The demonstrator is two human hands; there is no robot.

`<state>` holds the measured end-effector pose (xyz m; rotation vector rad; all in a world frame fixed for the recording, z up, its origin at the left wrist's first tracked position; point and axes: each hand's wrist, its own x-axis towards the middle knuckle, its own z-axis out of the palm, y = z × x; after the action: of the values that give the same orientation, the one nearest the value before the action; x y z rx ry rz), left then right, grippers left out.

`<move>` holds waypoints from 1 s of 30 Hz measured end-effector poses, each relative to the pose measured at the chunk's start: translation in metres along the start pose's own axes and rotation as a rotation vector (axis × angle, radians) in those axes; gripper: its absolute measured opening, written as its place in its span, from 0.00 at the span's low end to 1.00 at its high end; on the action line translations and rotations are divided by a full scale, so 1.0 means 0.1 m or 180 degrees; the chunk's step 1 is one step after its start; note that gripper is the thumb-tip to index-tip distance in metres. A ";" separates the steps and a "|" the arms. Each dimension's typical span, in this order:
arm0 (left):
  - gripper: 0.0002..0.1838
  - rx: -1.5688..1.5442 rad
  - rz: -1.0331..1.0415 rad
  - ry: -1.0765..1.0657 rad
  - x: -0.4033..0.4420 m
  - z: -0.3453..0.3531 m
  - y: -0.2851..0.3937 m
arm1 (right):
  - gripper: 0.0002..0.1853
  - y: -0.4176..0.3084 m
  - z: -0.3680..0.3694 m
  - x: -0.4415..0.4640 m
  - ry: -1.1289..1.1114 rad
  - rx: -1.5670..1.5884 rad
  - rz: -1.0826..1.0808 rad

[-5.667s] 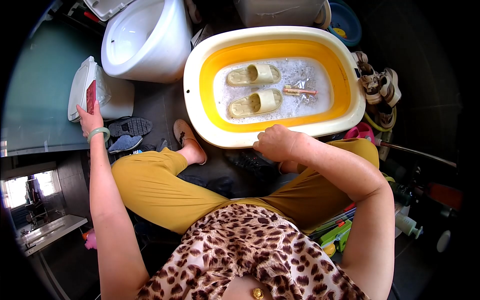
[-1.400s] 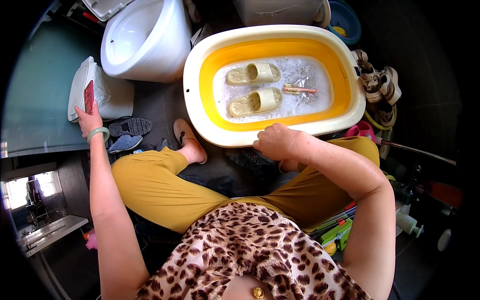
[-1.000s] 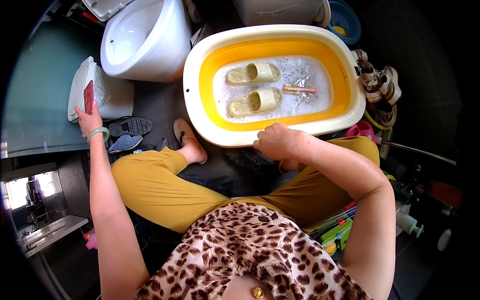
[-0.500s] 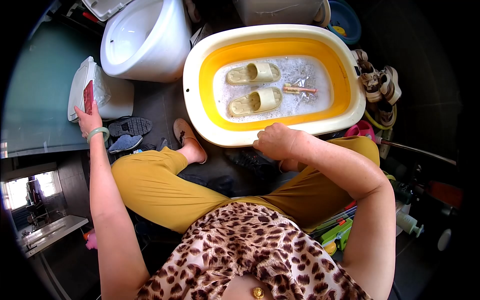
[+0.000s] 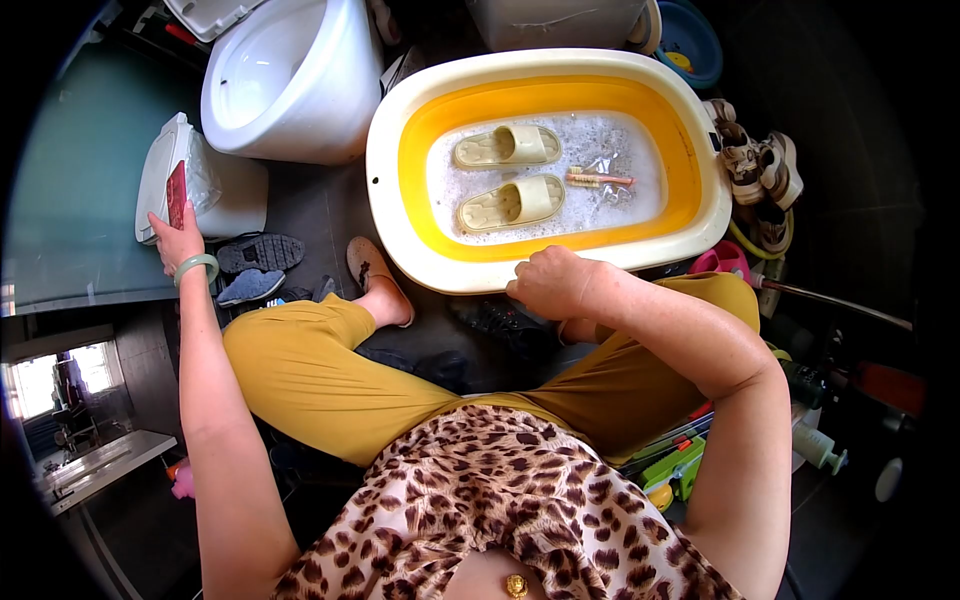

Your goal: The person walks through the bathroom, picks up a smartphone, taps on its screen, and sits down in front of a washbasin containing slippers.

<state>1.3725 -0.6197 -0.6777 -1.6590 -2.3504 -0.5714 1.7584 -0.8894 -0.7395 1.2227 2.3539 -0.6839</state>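
Observation:
My left hand (image 5: 178, 243), with a pale green bangle (image 5: 197, 268) at the wrist, reaches to the white lidded bin (image 5: 235, 195). Its thumb and fingers are spread beside a flat red piece (image 5: 177, 193); whether that piece is loose or part of the bin I cannot tell. My right hand (image 5: 555, 282) is closed at the near rim of the cream and yellow tub (image 5: 420, 268), its fingertips hidden. Two cream slide sandals (image 5: 508, 146) lie side by side in the tub's sudsy water (image 5: 610, 135). To their right is a pinkish-handled brush (image 5: 600, 179), by a clear plastic wrapper.
A white toilet (image 5: 340, 100) stands behind the bin. Dark shoes (image 5: 262, 254) lie on the floor near the bin. Several sneakers (image 5: 742, 165) are stacked right of the tub, with a blue basin (image 5: 690, 45) behind. Bottles (image 5: 818, 447) stand at the lower right.

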 end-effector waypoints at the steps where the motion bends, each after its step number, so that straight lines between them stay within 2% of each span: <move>1: 0.44 0.0001 -0.0008 -0.0005 0.00 0.00 0.00 | 0.11 0.00 0.00 0.00 0.0003 0.0001 0.0002; 10: 0.43 0.0048 0.0043 0.0144 0.01 0.03 -0.02 | 0.11 0.00 -0.01 -0.01 0.0039 0.0047 0.0023; 30: 0.44 -0.0024 0.0017 0.0035 0.02 0.01 -0.02 | 0.12 0.00 0.00 0.00 -0.0011 -0.0028 -0.0020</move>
<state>1.3696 -0.6182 -0.6785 -1.6603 -2.3383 -0.5876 1.7581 -0.8894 -0.7395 1.2100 2.3565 -0.6763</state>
